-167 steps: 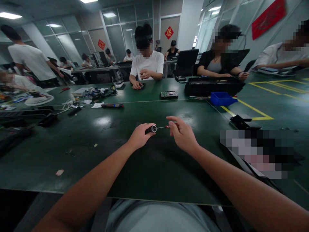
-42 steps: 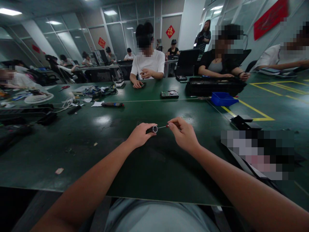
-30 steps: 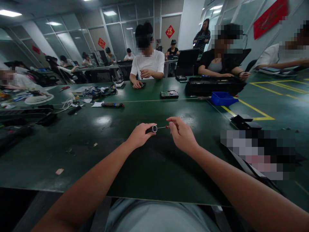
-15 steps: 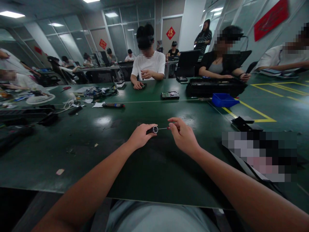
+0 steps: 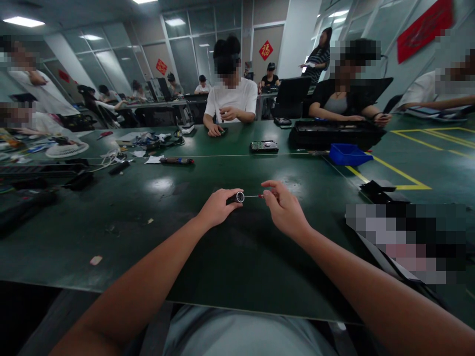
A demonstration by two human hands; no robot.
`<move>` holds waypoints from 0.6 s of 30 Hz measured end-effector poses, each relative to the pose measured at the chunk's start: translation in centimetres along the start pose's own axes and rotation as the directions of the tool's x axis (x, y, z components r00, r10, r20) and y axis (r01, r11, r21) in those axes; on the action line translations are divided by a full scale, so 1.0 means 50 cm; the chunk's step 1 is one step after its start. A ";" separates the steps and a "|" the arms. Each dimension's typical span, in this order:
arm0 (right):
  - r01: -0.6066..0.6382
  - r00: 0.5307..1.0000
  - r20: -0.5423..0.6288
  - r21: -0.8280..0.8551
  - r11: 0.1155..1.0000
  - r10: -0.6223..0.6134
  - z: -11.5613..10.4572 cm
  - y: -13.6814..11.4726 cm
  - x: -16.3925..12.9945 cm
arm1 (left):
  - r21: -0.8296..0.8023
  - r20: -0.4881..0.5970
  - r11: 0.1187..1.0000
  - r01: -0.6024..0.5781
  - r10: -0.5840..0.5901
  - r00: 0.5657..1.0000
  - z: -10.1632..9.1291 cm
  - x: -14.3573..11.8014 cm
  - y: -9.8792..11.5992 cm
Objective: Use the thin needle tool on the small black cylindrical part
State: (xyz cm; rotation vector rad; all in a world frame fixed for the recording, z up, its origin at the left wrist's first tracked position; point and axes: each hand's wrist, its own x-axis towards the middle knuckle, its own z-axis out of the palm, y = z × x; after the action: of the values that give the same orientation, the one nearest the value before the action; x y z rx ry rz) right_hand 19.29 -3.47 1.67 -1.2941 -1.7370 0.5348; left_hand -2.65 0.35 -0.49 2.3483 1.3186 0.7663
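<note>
Across the glossy dark-green counter (image 5: 156,232) almost nothing has moved since a second ago: both hands hold their pose, so the fine work goes on. Left hand (image 5: 215,207) closed around a small black cylinder with a silvery ring end (image 5: 239,197). Right hand (image 5: 284,210) pinches a thin red-handled screwdriver (image 5: 256,196), its tip at that ring.

A long dark green surface (image 5: 111,232) fills the room. Glass partition walls (image 5: 111,59) stand behind it, with red paper decorations (image 5: 265,50) on them. Ceiling lights (image 5: 22,21) are on. Yellow lines (image 5: 404,175) mark the surface's right edge.
</note>
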 end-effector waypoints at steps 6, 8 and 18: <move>-0.031 0.999 -0.032 0.079 0.996 0.034 0.004 -0.004 0.001 | 0.008 0.012 1.000 -0.014 0.014 1.000 0.001 0.003 0.000; -0.049 0.997 -0.053 0.178 0.983 0.059 0.008 0.001 0.003 | 0.012 0.015 1.000 0.004 -0.004 1.000 0.000 0.004 0.001; -0.255 0.929 0.030 0.771 0.583 0.368 0.031 0.062 0.046 | 0.059 -0.055 0.987 -0.146 0.150 0.987 -0.014 0.019 0.001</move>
State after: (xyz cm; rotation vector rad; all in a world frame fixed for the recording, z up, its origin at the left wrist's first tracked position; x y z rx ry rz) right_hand 19.52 -0.01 -0.59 -0.9525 -0.9402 1.2154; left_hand -2.65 1.14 0.38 2.5074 1.2129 0.8594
